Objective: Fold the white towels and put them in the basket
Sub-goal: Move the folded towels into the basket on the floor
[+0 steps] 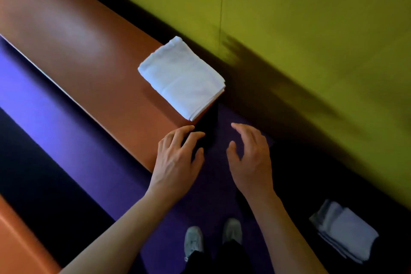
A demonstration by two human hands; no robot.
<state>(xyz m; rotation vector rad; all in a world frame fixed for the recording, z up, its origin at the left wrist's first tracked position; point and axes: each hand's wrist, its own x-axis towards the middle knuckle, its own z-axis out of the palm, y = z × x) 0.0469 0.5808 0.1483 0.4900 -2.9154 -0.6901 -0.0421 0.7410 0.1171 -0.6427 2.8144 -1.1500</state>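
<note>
While both hands (213, 158) hover spread, empty, folded white towel (181, 78) lies on bench (77, 46) end.

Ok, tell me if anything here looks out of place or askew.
The folded white towel sits at the very end of the brown bench, one corner jutting slightly past the edge. A stack of folded towels lies low at right; no basket is visible. Both hands are empty.

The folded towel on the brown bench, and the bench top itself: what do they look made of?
The folded towel looks like soft white terry-type cloth, matte, with layered edges showing at its near corner. The bench top looks like smooth brown vinyl or leather-like padding, judging by its soft sheen and rounded edge; it could be lacquered.
</note>
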